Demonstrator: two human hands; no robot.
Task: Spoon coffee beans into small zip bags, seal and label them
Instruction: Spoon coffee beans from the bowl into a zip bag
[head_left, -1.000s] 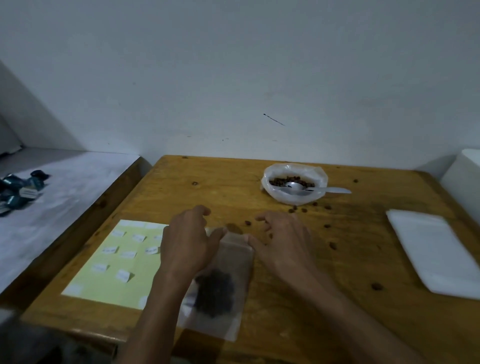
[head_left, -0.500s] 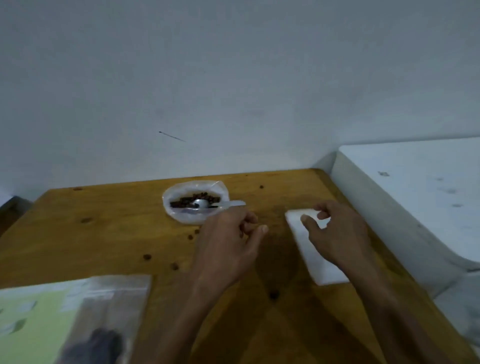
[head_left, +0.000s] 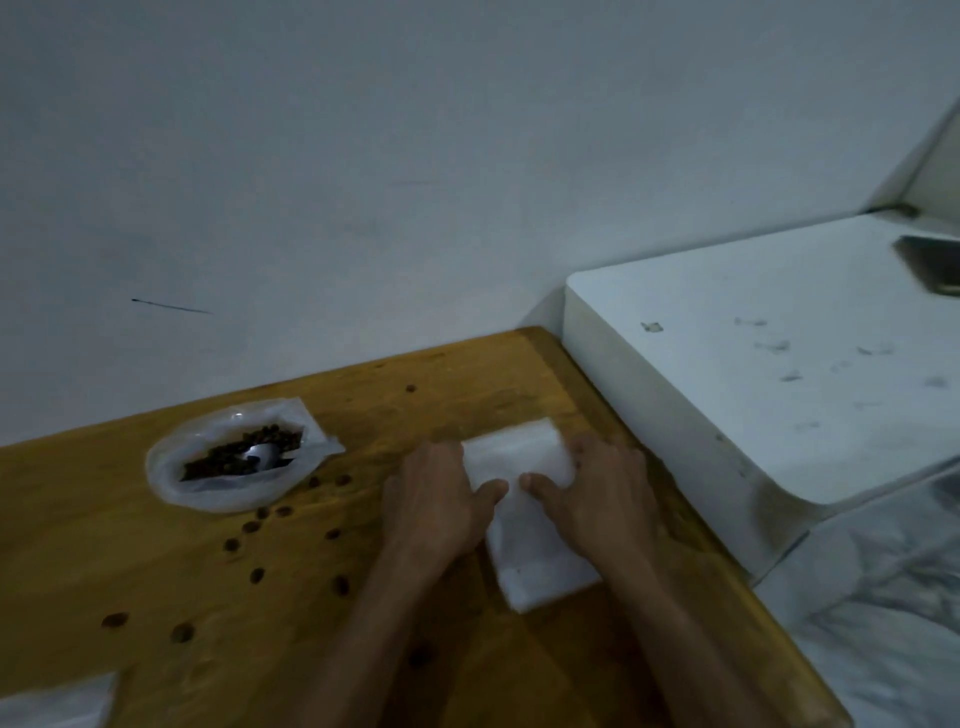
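Note:
A stack of empty white zip bags (head_left: 519, 457) lies near the wooden table's (head_left: 130, 561) right edge. My left hand (head_left: 441, 499) rests on the stack's left side and my right hand (head_left: 597, 493) on its right side. Their thumbs lie on top, almost meeting, and neither hand lifts anything. To the left stands an opened plastic bag of coffee beans (head_left: 228, 462) with a metal spoon (head_left: 265, 454) lying in it. The corner of a clear filled bag (head_left: 52, 701) shows at the bottom left.
Several loose beans (head_left: 257, 574) are scattered on the wood between the bean bag and my left arm. A white block-like counter (head_left: 727, 364) stands higher than the table, right against its right edge. A wall closes the back.
My view swung right, away from the filled bag and label sheet. Both hands left that bag and moved to the white stack, the left one arriving last.

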